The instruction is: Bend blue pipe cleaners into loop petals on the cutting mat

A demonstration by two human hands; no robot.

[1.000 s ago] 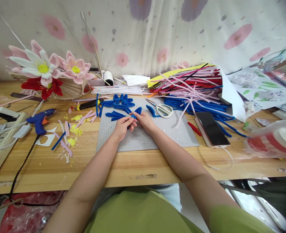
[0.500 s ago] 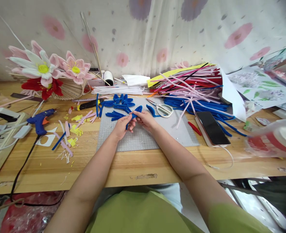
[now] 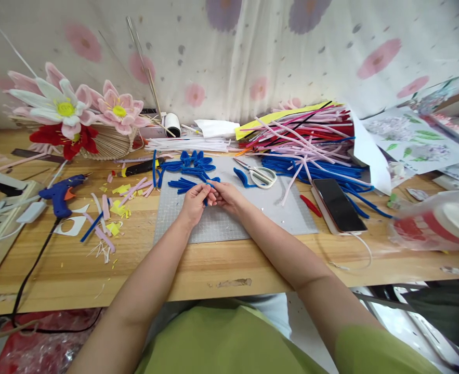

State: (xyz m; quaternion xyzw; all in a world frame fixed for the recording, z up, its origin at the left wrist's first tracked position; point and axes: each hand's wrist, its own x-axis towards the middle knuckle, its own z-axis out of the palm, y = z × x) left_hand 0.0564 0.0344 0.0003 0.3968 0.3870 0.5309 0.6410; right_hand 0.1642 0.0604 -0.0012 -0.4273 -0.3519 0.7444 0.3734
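Observation:
Over the grey cutting mat (image 3: 237, 228), my left hand (image 3: 196, 201) and my right hand (image 3: 226, 196) meet, both closed around a blue pipe cleaner (image 3: 206, 203). Only small bits of it show between the fingers; its shape is mostly hidden. Just behind my hands lie cut blue pipe cleaner pieces (image 3: 180, 184) and several blue looped petals (image 3: 192, 162). To the right of my right hand sits another bent blue loop (image 3: 241, 178), beside scissors with white handles (image 3: 263, 177).
At the left are a blue glue gun (image 3: 63, 194), yellow and pink scraps (image 3: 116, 208) and fuzzy flowers (image 3: 65, 108). A pile of pipe cleaners (image 3: 311, 132) lies at the back right. Nearer are a phone (image 3: 340, 205) and a bagged cup (image 3: 440, 221).
The blue petal shape that stuck up above my right fingers is now mostly covered by them. My hands have drawn closer together, and the view has shifted slightly.

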